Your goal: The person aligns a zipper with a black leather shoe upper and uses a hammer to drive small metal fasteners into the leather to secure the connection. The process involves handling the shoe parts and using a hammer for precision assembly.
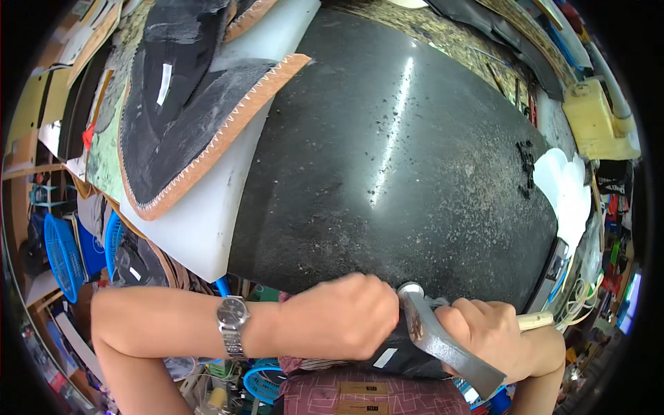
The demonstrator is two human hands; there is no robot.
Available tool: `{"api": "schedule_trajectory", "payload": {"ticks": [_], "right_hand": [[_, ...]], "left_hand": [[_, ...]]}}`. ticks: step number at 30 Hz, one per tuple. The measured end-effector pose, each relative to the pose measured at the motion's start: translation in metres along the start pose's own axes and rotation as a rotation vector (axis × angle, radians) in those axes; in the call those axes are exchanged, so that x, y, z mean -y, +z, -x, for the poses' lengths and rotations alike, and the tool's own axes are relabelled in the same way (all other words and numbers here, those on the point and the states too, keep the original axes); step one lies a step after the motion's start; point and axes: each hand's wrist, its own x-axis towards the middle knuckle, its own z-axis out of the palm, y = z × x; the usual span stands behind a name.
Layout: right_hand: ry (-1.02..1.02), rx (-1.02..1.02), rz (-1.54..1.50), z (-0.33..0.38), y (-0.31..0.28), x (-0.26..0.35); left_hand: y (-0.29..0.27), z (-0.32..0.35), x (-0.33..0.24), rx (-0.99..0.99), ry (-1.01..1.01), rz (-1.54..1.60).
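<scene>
My left hand (342, 318) is closed in a fist on a black leather piece (408, 349) at the near edge of a black stone slab (387, 159); a wristwatch (232, 319) is on that wrist. Around a metal hammer (432, 332) my right hand (494, 332) is wrapped, close under the head. The hammer's round face rests at the slab's near edge, just right of my left fist. Its wooden handle sticks out to the right past my hand. The leather piece is mostly hidden by both hands.
A white cutting board (207, 221) lies left of the slab with black, tan-edged leather panels (200, 117) stacked on it. A yellowish plastic container (598, 117) stands far right. Blue baskets (66, 256) sit lower left. Small black scraps (527, 166) lie near a white sheet (564, 187).
</scene>
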Motion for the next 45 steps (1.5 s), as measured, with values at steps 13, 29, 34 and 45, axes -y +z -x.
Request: {"api": "schedule_trajectory", "payload": {"ticks": [13,29,34,45], "right_hand": [[-0.001,-0.007,-0.012,0.000,0.004,-0.002],[-0.119,-0.081,0.084,-0.010,-0.007,-0.002],[-0.065,0.023,0.061,-0.005,0.004,0.004],[-0.033,-0.033,0.053,0.000,0.011,0.002]], "left_hand": [[0.017,0.018,-0.010,-0.257,-0.123,0.030],[0.011,0.009,-0.025,-0.014,0.128,-0.303],[0.004,0.009,-0.025,-0.095,-0.272,-0.023],[0.025,0.007,-0.050,-0.375,-0.727,0.117]]}}
